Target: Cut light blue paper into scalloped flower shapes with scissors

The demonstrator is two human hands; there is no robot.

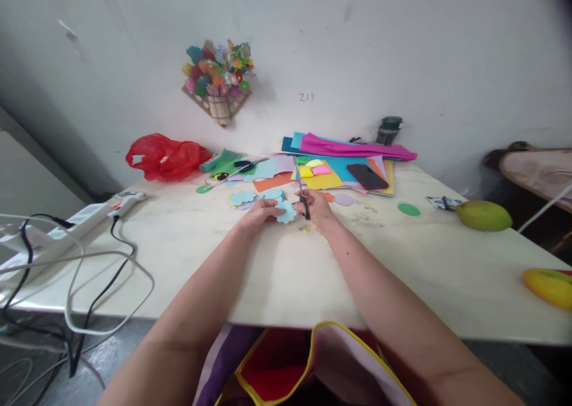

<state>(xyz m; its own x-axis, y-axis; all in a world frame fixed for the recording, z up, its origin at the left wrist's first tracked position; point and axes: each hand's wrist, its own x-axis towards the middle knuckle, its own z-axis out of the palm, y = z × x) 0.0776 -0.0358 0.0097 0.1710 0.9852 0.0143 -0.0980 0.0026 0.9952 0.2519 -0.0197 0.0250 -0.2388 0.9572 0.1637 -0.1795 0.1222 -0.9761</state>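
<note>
My left hand (260, 215) pinches a light blue paper flower (286, 211) with a scalloped edge, a little above the table. In my right hand (318, 209) is a pair of scissors (305, 207) with dark handles, its blades pointing away from me toward the wall. The flower is close to the scissors but the blades are not on it. More blue scalloped paper flowers (242, 200) lie just left of my hands. Small paper scraps (305, 229) are scattered beside my right hand.
Coloured sheets (328, 182), a phone (367, 176) and another pair of scissors (245, 166) lie toward the wall. A red plastic bag (165, 157) and power strips with cables (84, 221) are on the left. Right are a green mango-like fruit (484, 215) and a yellow one (549, 287).
</note>
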